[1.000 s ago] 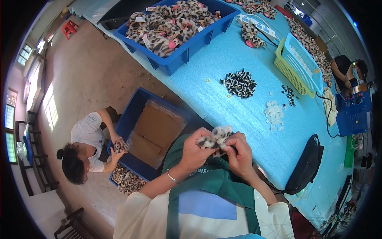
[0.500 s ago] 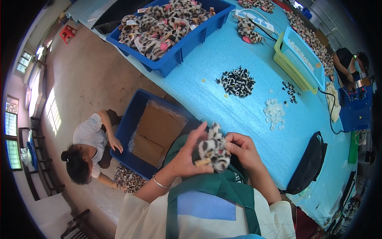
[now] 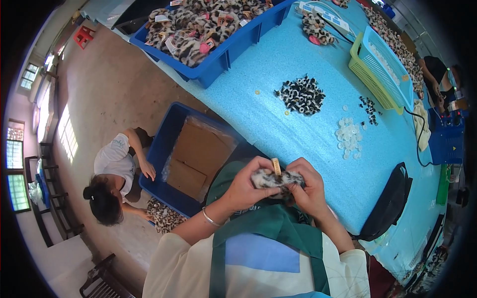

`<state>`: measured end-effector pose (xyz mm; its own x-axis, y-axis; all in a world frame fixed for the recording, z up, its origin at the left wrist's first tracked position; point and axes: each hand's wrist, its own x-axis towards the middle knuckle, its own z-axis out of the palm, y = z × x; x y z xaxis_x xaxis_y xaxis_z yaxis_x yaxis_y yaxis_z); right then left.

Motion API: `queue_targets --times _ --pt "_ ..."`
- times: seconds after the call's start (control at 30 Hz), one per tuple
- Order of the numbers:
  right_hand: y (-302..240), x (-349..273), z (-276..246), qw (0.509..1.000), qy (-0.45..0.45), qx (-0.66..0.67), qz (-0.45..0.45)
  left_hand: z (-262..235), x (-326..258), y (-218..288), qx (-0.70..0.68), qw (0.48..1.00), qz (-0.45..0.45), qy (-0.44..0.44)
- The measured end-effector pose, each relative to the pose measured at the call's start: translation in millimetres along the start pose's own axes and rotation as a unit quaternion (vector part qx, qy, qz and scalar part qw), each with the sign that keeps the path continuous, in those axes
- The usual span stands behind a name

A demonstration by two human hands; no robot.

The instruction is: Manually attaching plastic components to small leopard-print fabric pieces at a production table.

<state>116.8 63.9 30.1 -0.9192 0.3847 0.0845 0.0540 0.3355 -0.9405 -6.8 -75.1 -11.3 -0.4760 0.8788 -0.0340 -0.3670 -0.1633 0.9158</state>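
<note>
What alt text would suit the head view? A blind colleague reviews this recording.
Both hands, left hand and right hand, hold a small leopard-print plush piece together above a bright blue table. On it lie a pile of black-and-white toy eyes and clear round discs; another person crouches by a blue plastic crate.

Both hands (image 3: 278, 186) gripping leopard-print plush piece (image 3: 272, 179)

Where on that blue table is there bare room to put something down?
Bare table lies between the hands and the black-and-white pile, and right of the clear discs toward the black bag. Crowded around the basket and blue bin.
</note>
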Motion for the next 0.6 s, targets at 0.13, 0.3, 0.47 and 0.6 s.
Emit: queue_targets --times 0.13,0.3,0.47,0.6 --pt "0 -1 -6 0.994 0.033 -0.1 -0.043 2 2 5 -0.004 0.994 -0.086 -0.071" --pt "11 14 -27 0.994 -0.066 -0.077 -0.046 6 7 10 -0.055 0.99 -0.125 -0.046" --pt "36 59 -52 0.969 0.127 -0.207 -0.043 6 9 -5 -0.09 0.989 -0.114 -0.001" --pt "53 79 -55 0.925 0.183 -0.331 -0.031 8 13 3 -0.084 0.982 -0.169 0.006"
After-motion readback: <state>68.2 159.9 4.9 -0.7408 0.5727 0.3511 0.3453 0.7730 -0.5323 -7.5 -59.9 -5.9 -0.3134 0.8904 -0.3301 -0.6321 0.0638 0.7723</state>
